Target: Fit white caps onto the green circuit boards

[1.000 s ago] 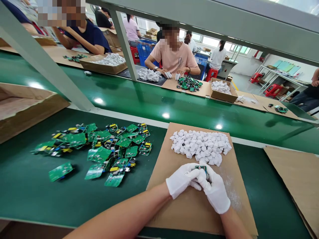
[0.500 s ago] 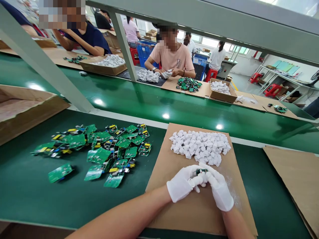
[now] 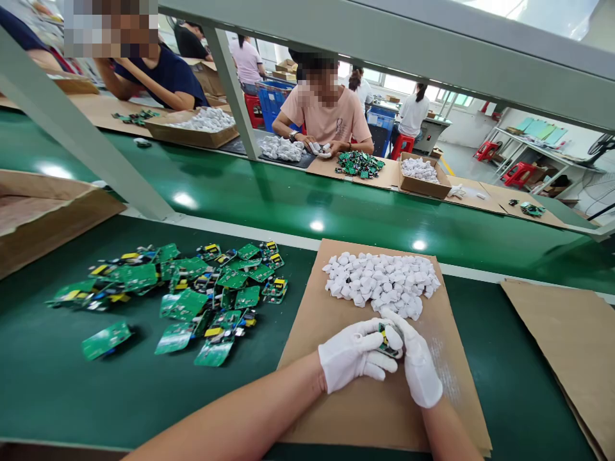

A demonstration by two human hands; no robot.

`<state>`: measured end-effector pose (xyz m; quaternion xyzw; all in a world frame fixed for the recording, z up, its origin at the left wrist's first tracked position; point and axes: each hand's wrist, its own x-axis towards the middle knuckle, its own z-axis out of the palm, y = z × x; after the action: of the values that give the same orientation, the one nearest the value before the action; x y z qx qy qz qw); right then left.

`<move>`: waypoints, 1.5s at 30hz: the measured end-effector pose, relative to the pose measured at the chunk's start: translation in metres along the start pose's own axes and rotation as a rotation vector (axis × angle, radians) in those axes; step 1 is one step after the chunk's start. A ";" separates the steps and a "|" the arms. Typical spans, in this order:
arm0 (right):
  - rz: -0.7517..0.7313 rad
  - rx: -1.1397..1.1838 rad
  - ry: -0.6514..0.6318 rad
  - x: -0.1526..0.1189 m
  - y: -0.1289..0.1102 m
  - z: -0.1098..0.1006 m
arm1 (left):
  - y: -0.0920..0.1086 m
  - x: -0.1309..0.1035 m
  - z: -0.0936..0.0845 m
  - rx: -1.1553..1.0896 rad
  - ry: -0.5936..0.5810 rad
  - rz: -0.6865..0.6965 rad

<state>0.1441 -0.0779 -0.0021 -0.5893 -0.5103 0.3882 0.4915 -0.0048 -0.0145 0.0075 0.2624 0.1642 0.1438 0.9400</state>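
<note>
Both my hands wear white gloves and meet over a cardboard sheet (image 3: 365, 410). Between them is a small circuit board (image 3: 387, 344) with green and yellow parts, partly hidden by fingers. My left hand (image 3: 353, 353) is closed on its left side. My right hand (image 3: 417, 358) grips it from the right, fingers over the top edge; a pale rim shows along the board's lower right. Just beyond the hands lies a heap of small white pieces (image 3: 379, 282). On the green table to the left is a loose pile of green circuit boards (image 3: 192, 301), with one board (image 3: 106, 339) lying apart.
A cardboard box (image 3: 57, 224) stands at the left, and more cardboard (image 3: 567, 346) lies at the right. A grey frame post (image 3: 86, 128) and beam cross the view. Past a green strip (image 3: 288, 205), a co-worker (image 3: 327, 118) handles white pieces beside boards and a filled box (image 3: 423, 182).
The circuit board has turned in my hands, so more of its face shows. My left fingers have spread a little lower. The whole view has shifted slightly.
</note>
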 end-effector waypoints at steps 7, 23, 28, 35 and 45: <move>0.086 -0.038 -0.015 0.004 -0.014 0.009 | -0.009 0.004 -0.010 -0.075 0.052 0.027; 0.082 -0.094 0.008 0.001 -0.008 0.007 | -0.002 0.002 -0.003 0.068 0.024 0.022; 0.093 0.110 -0.033 -0.001 -0.008 0.004 | 0.002 0.001 -0.005 0.103 0.083 0.000; 0.109 0.014 0.007 0.000 -0.002 0.005 | 0.005 0.003 -0.003 0.292 0.102 0.089; 0.119 -0.048 -0.087 0.000 0.005 0.000 | 0.002 0.007 0.004 0.508 0.167 0.150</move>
<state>0.1455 -0.0777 -0.0070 -0.6127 -0.5043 0.4296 0.4309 0.0024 -0.0123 0.0098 0.4881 0.2519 0.1885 0.8141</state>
